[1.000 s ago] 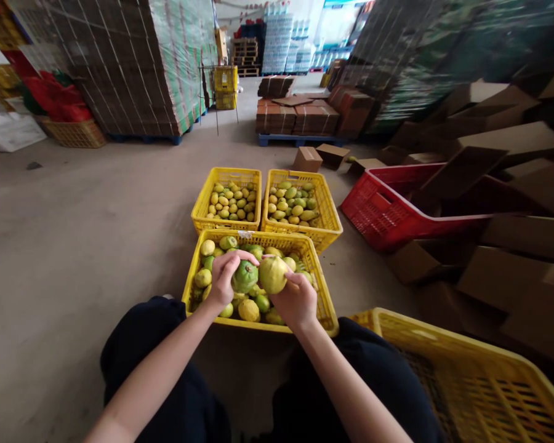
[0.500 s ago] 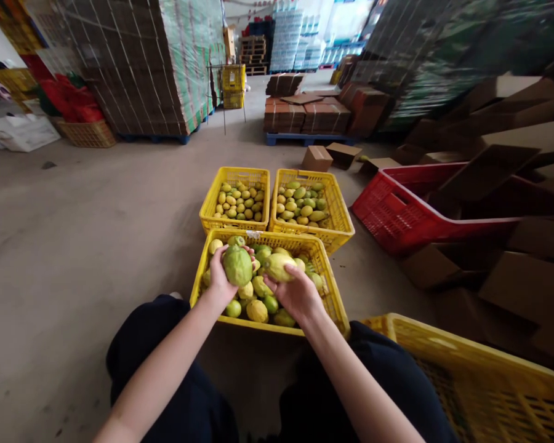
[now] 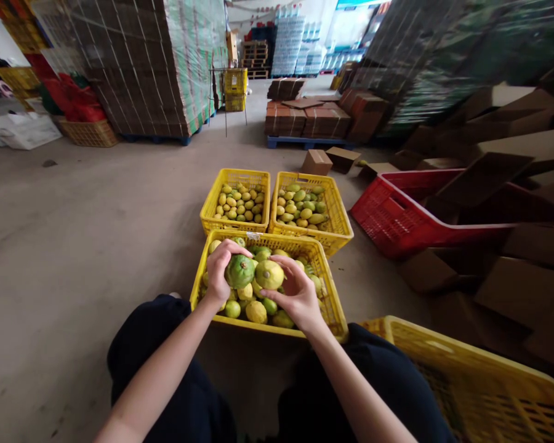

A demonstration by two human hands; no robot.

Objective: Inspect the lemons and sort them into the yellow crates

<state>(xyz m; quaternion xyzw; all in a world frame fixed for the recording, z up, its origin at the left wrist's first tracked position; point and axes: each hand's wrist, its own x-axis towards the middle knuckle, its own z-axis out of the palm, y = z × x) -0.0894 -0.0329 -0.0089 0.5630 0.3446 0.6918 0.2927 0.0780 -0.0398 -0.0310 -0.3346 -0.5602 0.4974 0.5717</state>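
Fingers of my left hand (image 3: 220, 271) wrap round a green fruit (image 3: 240, 271), its stem end facing up toward me. Just to the right, my right hand (image 3: 300, 295) grips a yellow-green fruit (image 3: 269, 274) between thumb and fingers. The two fruits are side by side, very close together, above the near yellow crate (image 3: 337, 307). That crate holds several green and yellow fruits, partly hidden by my hands.
Two yellow crates (image 3: 207, 212) (image 3: 341, 227) of smaller fruits stand behind the near one. A red crate (image 3: 383, 215) with cardboard boxes is at right. Another yellow crate (image 3: 466, 351) lies at lower right. Stacked cardboard (image 3: 284, 120) sits farther back.
Both fruits have been turned so an end of each faces me, and they are closer together. The fingers of my left hand have moved over the top of the green fruit.
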